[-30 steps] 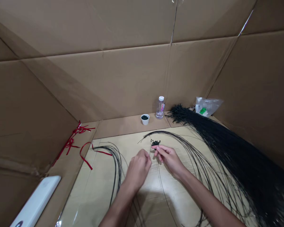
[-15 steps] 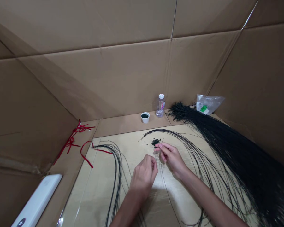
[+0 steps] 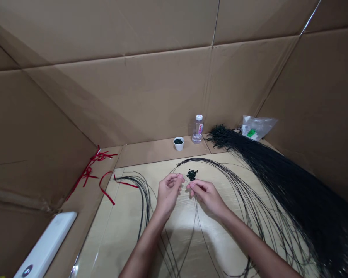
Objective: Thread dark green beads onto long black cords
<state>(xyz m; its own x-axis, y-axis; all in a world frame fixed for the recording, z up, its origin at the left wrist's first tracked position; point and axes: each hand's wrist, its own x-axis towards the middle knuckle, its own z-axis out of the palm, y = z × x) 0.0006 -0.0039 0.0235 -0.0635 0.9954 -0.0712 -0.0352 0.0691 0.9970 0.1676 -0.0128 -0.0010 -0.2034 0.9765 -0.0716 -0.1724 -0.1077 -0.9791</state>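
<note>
My left hand point(image 3: 168, 194) is closed in a pinch, thumb against fingers, on what looks like the end of a thin dark cord. Close beside it, my right hand point(image 3: 208, 196) pinches a thin dark cord point(image 3: 203, 234) that trails down toward the front. A short stretch of strand shows between the fingertips of both hands. Just beyond the fingers lies a small pile of black beads point(image 3: 192, 174) on the pale tabletop point(image 3: 118, 231). Whether a bead is in either pinch is too small to tell.
Loose cords point(image 3: 145, 193) lie left, and more cords point(image 3: 234, 173) curve right beside a thick black bundle point(image 3: 272, 166). Behind stand a white cup of beads point(image 3: 179, 146), a bottle point(image 3: 197, 131) and a plastic bag point(image 3: 256, 125). Red ribbons point(image 3: 88, 172) and a white device point(image 3: 48, 245) sit left.
My left hand has moved up and turned, with its fingertips now further forward. My right hand has dropped slightly toward me, away from the bead pile. The cord between them has shifted.
</note>
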